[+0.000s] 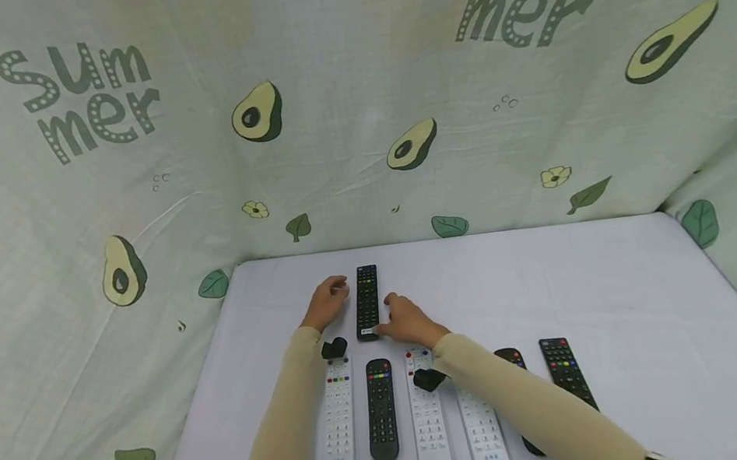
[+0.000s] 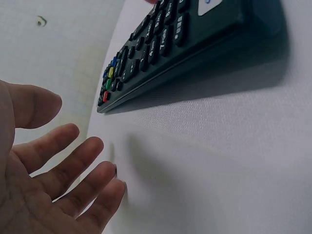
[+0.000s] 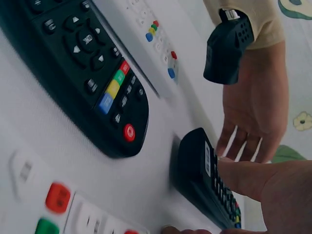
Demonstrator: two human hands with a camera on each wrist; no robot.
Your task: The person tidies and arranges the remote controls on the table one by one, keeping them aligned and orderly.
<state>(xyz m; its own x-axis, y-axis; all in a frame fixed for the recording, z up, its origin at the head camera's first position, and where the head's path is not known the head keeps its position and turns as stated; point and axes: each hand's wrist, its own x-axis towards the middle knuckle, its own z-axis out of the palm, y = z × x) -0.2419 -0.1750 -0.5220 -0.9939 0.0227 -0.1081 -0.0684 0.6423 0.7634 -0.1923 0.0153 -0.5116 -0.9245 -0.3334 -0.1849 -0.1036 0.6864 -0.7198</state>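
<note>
A slim black remote control (image 1: 367, 301) lies lengthwise on the white table between the two hands, a white label at its near end. Left of it, and apart from it, is my left hand (image 1: 328, 302); the left wrist view shows that hand (image 2: 63, 180) with fingers spread and loosely bent, holding nothing. My right hand (image 1: 413, 321) is at the remote's near right side. Its thumb (image 3: 239, 174) lies over the keys near the label in the right wrist view, while the other fingers stay beside the remote, partly out of frame.
Nearer me runs a row of remotes: a white one (image 1: 340, 422), a rounded black one (image 1: 381, 410), two more white ones (image 1: 430, 429) (image 1: 484, 434), and two black ones (image 1: 510, 356) (image 1: 567, 371). My right forearm covers part of the row. A printed cloth (image 1: 330, 55) hangs behind the table.
</note>
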